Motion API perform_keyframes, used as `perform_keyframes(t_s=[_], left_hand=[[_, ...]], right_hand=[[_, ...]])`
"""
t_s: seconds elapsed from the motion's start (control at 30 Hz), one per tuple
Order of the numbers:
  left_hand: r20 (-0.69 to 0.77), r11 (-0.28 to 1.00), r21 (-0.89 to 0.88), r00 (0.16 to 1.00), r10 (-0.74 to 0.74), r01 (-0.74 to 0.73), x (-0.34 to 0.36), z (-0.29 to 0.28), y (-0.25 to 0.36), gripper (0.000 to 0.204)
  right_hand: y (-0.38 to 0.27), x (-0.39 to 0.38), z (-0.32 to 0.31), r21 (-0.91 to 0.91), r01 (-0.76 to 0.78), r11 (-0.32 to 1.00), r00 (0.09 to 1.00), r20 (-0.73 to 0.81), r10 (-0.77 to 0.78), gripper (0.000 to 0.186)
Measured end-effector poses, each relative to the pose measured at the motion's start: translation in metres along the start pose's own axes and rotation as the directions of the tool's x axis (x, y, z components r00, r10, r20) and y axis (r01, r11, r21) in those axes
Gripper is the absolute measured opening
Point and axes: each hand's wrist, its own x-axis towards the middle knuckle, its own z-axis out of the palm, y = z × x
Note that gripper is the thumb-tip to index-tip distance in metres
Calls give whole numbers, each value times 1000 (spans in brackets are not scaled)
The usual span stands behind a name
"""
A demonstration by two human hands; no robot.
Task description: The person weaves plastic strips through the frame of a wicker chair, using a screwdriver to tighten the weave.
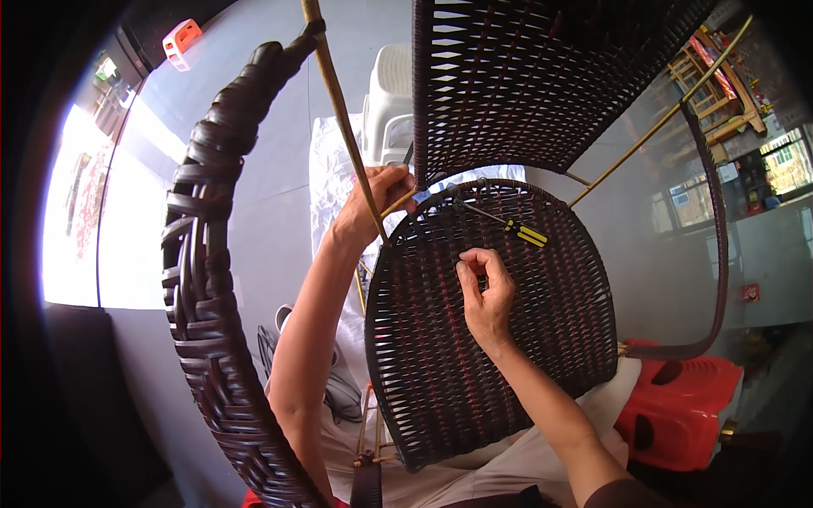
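Observation:
A dark brown woven chair with a rounded seat rests over my lap, its woven backrest at the far side. My left hand is behind the left tan frame rod, at the corner where seat and backrest meet. Its fingers are curled by a short crossbar; what they grip is partly hidden. Over the middle of the seat, my right hand is closed in a pinch, and anything between its fingertips is too small to make out. Beyond it lies a screwdriver with a yellow and black handle, its shaft reaching the seat's far rim.
A thick woven armrest curves up at the left, and a thinner one at the right. White stools stand behind the chair by a white sheet. Red stools stand at the right; an orange stool is far left.

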Motion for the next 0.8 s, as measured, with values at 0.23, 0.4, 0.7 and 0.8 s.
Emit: perform_keyframes(t_s=[0.23, 0.4, 0.7, 0.8], left_hand=[[-153, 962, -233, 972, -178, 140, 27, 14, -8, 20], [-211, 987, -157, 975, -73, 40, 39, 39, -10, 27], [-293, 973, -229, 952, -84, 15, 53, 10, -40, 26], [-381, 958, -286, 914, -138, 26, 49, 8, -35, 24]], right_hand=[[3, -2, 5, -71, 37, 997, 999, 4, -37, 6], [2, -2, 2, -147, 58, 987, 998, 31, -54, 12], [-2, -2, 4, -185, 84, 979, 996, 52, -75, 13], [-4, 1, 5, -193, 88, 977, 995, 62, -77, 11]])
